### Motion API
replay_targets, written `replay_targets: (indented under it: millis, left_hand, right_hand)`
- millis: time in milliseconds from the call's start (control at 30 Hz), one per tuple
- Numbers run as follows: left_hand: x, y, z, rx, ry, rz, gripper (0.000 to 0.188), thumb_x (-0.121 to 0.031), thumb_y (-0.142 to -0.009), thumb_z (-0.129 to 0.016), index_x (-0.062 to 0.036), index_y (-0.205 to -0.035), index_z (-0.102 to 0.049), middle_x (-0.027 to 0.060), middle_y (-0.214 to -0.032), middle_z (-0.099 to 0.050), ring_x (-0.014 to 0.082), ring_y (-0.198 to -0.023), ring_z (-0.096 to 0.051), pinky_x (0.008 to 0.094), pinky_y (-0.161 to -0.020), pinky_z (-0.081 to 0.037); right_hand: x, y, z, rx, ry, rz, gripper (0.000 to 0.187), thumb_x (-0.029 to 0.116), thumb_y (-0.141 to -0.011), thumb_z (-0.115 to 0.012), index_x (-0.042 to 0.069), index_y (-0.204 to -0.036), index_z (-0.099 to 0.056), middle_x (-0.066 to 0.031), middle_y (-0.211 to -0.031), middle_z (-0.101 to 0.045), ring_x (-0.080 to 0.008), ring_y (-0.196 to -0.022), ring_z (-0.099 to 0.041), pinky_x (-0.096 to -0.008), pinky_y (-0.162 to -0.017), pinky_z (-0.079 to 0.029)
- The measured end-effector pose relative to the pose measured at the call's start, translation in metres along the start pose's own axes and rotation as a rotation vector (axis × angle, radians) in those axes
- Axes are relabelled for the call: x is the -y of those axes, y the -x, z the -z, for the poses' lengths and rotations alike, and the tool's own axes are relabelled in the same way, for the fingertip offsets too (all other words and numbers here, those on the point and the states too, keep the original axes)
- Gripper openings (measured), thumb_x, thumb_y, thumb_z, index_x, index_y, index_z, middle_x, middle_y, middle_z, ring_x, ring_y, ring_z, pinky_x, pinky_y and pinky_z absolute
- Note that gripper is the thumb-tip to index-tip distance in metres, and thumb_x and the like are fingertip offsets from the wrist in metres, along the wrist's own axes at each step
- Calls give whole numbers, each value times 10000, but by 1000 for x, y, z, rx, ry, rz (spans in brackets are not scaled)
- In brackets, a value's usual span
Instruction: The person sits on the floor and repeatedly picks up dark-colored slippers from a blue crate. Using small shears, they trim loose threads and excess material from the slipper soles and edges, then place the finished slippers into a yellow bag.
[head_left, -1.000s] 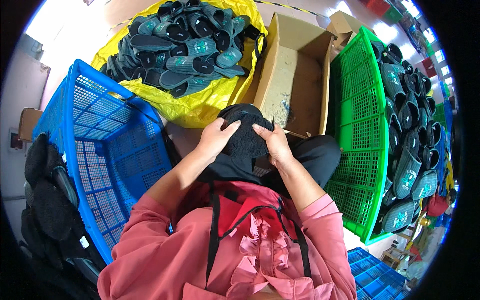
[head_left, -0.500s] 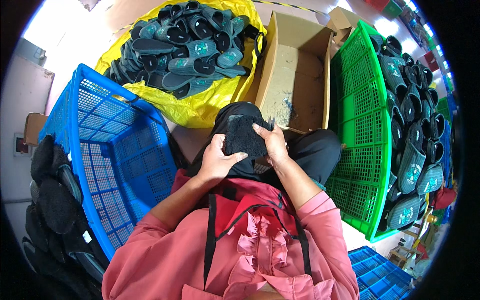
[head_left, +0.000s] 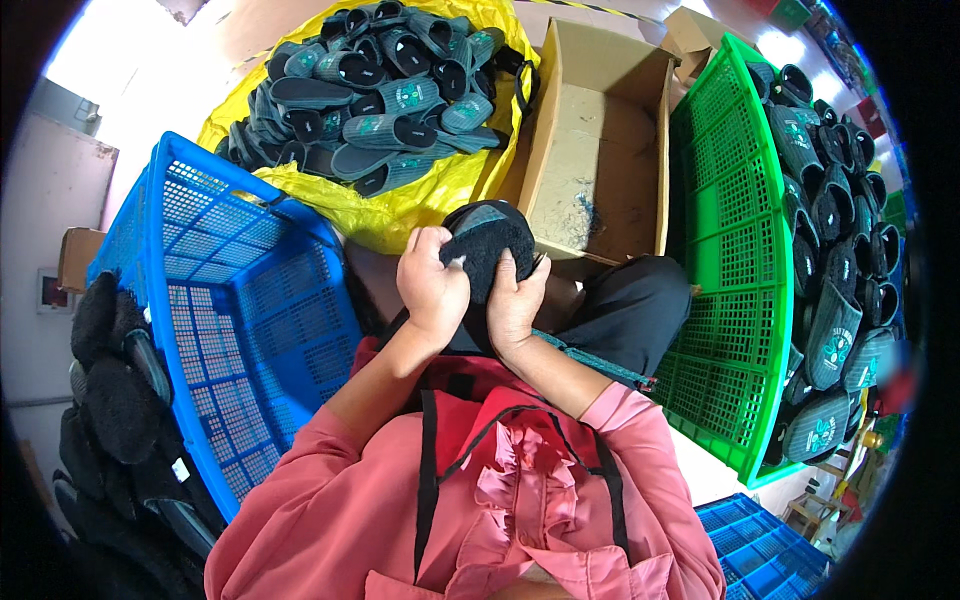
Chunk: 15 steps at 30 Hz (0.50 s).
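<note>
A dark slipper (head_left: 488, 240) with a black fuzzy surface and a grey-green band at its far edge is held over my lap. My left hand (head_left: 432, 285) is closed in a fist at the slipper's left edge, its fingers curled round the fabric. From the right, my right hand (head_left: 515, 300) grips the slipper, thumb lying on the fuzzy face and the other fingers mostly hidden beneath. A teal cord-like strip (head_left: 595, 362) runs out from beside my right wrist over my dark trousers.
An open blue crate (head_left: 255, 370) stands at left, with black fuzzy slippers (head_left: 120, 410) beyond it. Ahead lie a yellow sack (head_left: 390, 215) heaped with grey slippers (head_left: 390, 130) and a cardboard box (head_left: 560, 190). A green crate (head_left: 735, 300) of slippers is at right, a blue crate (head_left: 765, 550) lower right.
The slipper has turned and shifted slightly, showing a rounder outline. My left hand has moved up and curled into a fist. A pointed tip seen by my right hand earlier no longer shows.
</note>
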<state>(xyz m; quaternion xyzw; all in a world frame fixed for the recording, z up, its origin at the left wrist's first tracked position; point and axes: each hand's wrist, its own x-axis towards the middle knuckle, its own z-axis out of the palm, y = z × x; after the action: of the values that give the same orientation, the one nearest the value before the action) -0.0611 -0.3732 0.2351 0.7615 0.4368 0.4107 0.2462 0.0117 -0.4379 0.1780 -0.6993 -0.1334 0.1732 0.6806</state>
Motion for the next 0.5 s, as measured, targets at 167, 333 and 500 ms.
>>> replay_targets:
  millis: [167, 333, 500]
  left_hand:
    - [10, -21, -10, -6, -152, -170, 233, 80, -654, -586, -52, -844, -613, 147, -822, -575, 375, -753, -590, 452, -674, -473]
    - [6, -26, -10, 81, -324, -390, 246, 40, -714, -611, -42, -945, -627, 151, -868, -561, 367, -727, -591, 454, -670, -490]
    - [5, -30, 12, 313, -471, -445, 276, -78, -783, -633, -28, -1053, -609, 155, -925, -569, 337, -731, -619, 426, -665, -523]
  right_hand:
    - [2, 6, -10, -14, 168, 92, 417, 197, -921, -624, -54, -1200, -441, -292, -1053, -613, -433, -1005, -617, -449, -894, -484]
    - [7, 0, -18, -54, 205, 58, 406, 200, -913, -646, -30, -1189, -456, -257, -1051, -629, -393, -985, -633, -434, -884, -494]
    - [8, 1, -11, -9, 177, 61, 404, 185, -907, -664, -24, -1188, -463, -237, -1059, -637, -363, -992, -637, -419, -895, -492]
